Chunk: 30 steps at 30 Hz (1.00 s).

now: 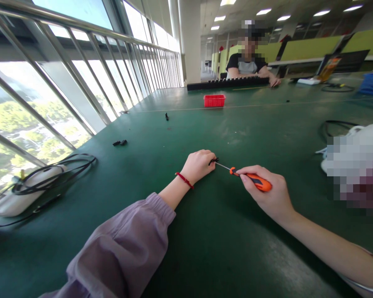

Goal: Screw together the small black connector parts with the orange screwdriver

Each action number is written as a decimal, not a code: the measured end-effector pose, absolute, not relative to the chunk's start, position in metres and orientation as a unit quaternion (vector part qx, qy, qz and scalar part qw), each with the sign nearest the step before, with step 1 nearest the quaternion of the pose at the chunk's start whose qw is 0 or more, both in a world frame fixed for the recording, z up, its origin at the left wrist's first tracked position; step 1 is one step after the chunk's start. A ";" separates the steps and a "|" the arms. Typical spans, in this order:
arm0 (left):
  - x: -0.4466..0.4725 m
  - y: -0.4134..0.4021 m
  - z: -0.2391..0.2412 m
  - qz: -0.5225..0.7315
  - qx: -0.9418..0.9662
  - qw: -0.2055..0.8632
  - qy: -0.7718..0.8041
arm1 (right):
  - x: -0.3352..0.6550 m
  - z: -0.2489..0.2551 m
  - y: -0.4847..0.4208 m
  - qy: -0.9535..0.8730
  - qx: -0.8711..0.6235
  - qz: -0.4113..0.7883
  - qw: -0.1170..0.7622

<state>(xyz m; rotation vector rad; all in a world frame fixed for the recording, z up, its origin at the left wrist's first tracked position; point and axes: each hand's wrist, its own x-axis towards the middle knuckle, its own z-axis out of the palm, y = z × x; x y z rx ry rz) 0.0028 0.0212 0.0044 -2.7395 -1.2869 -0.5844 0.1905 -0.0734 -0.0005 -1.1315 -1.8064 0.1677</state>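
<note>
Pinched in the fingers of my left hand (pixel 200 163) is a small black part (pixel 215 160), mostly covered by the fingers. My right hand (pixel 270 192) is closed round the orange and black handle of a screwdriver (pixel 258 181). The screwdriver's thin metal shaft points left, and its tip meets the black part or lies right beside it; I cannot tell how it is seated. Both hands are low over the green table (pixel 186 231).
Small black pieces (pixel 120 142) lie at the left, another black piece (pixel 167 116) farther back. A red bin (pixel 214 100) stands beyond my hands. Cables loop over a white power strip (pixel 27 190). At the far side a person (pixel 248 62) sits behind a long black rack (pixel 228 83). A white bag (pixel 357 153) lies right.
</note>
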 end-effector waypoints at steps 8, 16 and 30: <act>0.003 0.020 0.004 -0.192 -0.888 0.035 -0.417 | 0.188 0.001 -0.074 -0.718 -0.460 0.100 0.513; 0.003 0.022 0.003 -0.190 -0.888 0.036 -0.416 | 0.187 0.000 -0.074 -0.702 -0.451 0.089 0.544; 0.004 0.021 0.003 -0.193 -0.888 0.034 -0.415 | 0.186 -0.001 -0.074 -0.714 -0.458 0.072 0.524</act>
